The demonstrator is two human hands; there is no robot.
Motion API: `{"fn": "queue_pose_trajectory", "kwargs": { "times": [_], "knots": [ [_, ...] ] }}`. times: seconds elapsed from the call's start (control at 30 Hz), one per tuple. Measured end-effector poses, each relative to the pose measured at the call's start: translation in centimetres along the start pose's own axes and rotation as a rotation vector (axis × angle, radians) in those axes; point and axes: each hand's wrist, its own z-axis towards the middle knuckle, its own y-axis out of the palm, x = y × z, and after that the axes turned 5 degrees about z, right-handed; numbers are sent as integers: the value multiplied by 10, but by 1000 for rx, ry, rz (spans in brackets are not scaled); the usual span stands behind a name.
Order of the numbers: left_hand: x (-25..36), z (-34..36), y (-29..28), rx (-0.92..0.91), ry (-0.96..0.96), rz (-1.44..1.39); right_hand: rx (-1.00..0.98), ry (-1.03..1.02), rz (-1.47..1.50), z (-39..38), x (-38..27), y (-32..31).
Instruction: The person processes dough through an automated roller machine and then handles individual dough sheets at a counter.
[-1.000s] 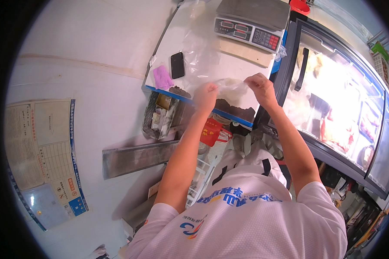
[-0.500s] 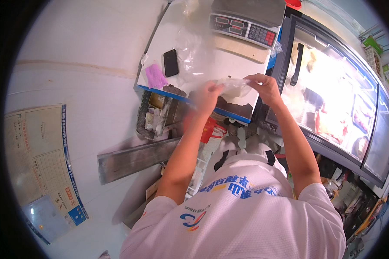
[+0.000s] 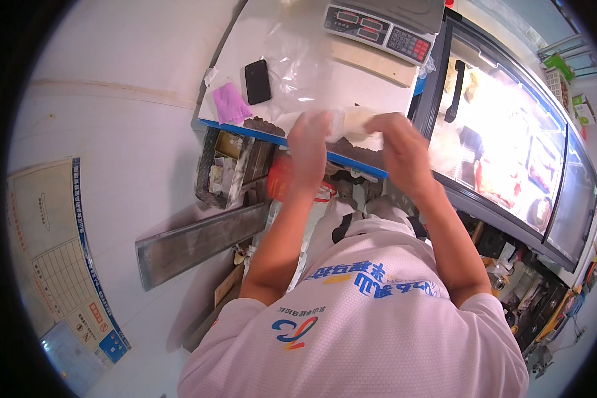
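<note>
Over the front edge of the white table point(image 3: 235, 50), a clear plastic bag point(image 3: 336, 127) with something pale in or behind it stretches between my hands. My left hand point(image 3: 310, 142) is blurred, with its fingers closed on the bag's left side. My right hand point(image 3: 406, 151) bends inward at the wrist, fingers curled together at the bag's right side. What the bag holds is too smeared to make out. Beyond it lies a larger heap of clear plastic film point(image 3: 302, 69). A black phone point(image 3: 258, 82) and a folded pink cloth point(image 3: 230, 104) lie to the left.
At the back of the table is a digital scale point(image 3: 378, 32), with a wooden board point(image 3: 371, 61) before it. A lit glass display case point(image 3: 504, 139) borders the table on the right. Below the table hang a red bag point(image 3: 280, 178) and an open drawer-like box point(image 3: 222, 166).
My hands have drawn the bag in and bunched it lower, and the right hand has turned inward at the wrist. The whole view has shifted slightly.
</note>
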Motion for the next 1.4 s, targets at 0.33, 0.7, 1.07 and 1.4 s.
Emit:
{"fn": "queue_pose_trajectory", "kwargs": {
  "times": [0.33,0.7,1.07,1.4],
  "knots": [
    [30,0,9,2,-172,-132,-451,526,-520,1,107,57],
    [19,5,10,-11,-143,-110,-333,388,-583,1,147,86],
    [6,7,14,5,-112,-51,-245,389,-648,-1,167,87],
    [3,10,16,13,-128,-6,-231,401,-603,4,165,84]
  ]
}}
